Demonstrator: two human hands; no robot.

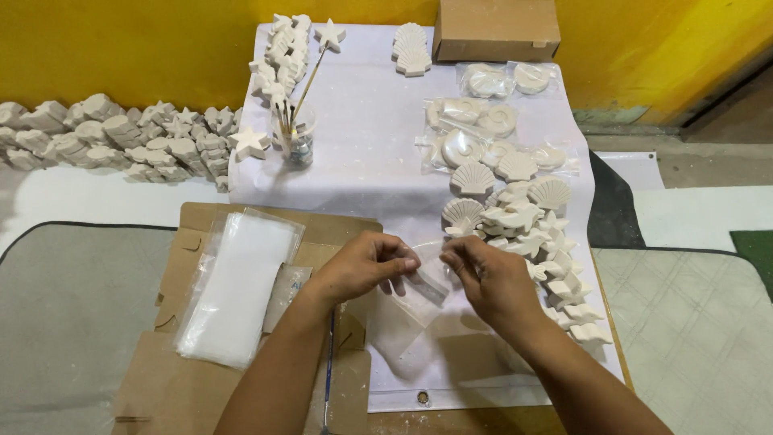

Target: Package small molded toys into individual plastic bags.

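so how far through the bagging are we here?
Early on. Done: a few bagged shells lie near the cardboard box. In hand: the left hand and right hand both pinch one small clear bag, with no piece visibly in it. Left: loose plaster shapes beside the right hand, more shapes along the wall, and a stack of unused bags.

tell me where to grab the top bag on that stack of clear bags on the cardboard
Take the top bag of the stack of clear bags at its near short end, coming from the left hand side. The stack lies flat and long, and that lower edge overhangs the cardboard, so a pinch grip can likely slide under one layer.
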